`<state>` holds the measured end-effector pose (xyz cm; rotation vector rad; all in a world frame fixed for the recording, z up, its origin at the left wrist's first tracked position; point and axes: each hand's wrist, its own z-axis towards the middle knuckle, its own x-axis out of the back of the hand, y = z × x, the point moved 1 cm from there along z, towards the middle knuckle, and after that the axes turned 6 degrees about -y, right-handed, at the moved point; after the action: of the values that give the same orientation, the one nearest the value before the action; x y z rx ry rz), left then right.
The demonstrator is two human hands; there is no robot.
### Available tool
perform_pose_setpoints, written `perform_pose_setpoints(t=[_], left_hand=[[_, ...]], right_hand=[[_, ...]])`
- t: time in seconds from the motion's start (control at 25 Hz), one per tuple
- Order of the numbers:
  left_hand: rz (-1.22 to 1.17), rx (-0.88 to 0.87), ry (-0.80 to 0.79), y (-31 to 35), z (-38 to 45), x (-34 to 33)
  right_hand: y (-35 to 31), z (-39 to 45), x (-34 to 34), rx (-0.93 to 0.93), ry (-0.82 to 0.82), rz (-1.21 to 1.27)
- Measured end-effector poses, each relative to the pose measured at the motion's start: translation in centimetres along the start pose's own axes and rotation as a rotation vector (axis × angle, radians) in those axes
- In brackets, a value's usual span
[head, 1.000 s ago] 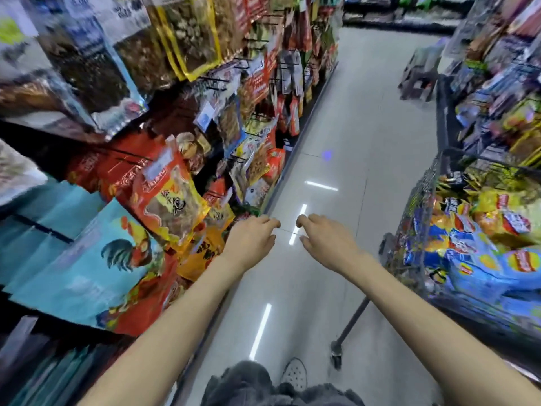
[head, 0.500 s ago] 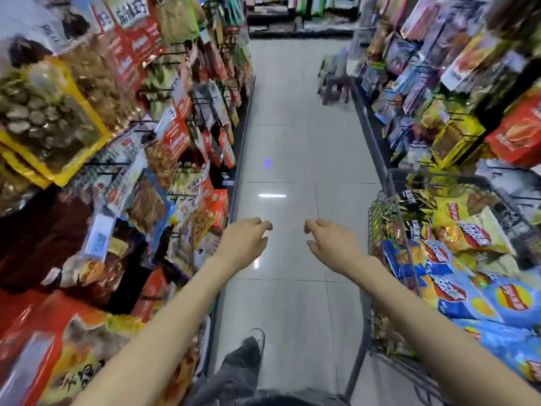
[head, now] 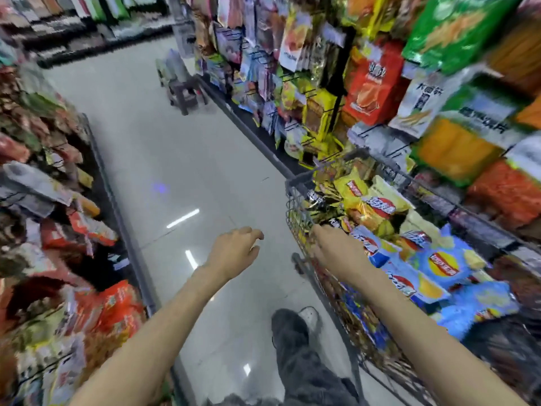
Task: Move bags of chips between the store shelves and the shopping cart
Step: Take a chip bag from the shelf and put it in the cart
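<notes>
Between two rows of store shelves, the picture is blurred by motion, so most packets on the left shelves (head: 58, 177) and the right shelves (head: 409, 83) cannot be read or counted. The shopping cart (head: 295, 200) stands on the right side of the aisle, and its near end is cut off by the frame edge. Its wire basket is full of bags of chips (head: 439, 265), yellow ones at the far end and blue ones nearer; I can tell about four yellow and five blue, not exactly. The left hand (head: 234, 250) hangs over the floor with loosely curled fingers and holds nothing. The right hand (head: 336, 247) is above the cart rim, just beside the bags; its fingers are hidden, so I cannot tell its grip.
</notes>
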<state>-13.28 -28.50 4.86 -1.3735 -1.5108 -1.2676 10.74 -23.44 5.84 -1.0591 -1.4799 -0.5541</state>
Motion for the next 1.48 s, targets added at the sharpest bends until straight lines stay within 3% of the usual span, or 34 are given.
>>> perform_pose_setpoints(t=[0.32,0.6,0.84,1.12,1.48], left_hand=[[0.08,-0.186,-0.12,3.9,19.9,4.1],[0.069,-0.279,-0.259,4.8,29.5,2.9],[0.09,-0.383,-0.475,4.0,36.2,0.8],[0.214,-0.566,-0.674,3.4,41.1,-1.9],[0.244,-0.66,-0.712,2.3,45.5,-0.7]], right_hand=[[12.4,9.4,3.6,-0.243,0.042,0.15],[15.5,13.3,0.9,-0.387,-0.112,0.2],[16.7,17.6,-1.5,-0.622,-0.223,0.317],[17.7,21.7,-6.2,-0.906,-0.195,0.594],[19.9,27.5,-10.3,-1.102,-0.088,0.98]])
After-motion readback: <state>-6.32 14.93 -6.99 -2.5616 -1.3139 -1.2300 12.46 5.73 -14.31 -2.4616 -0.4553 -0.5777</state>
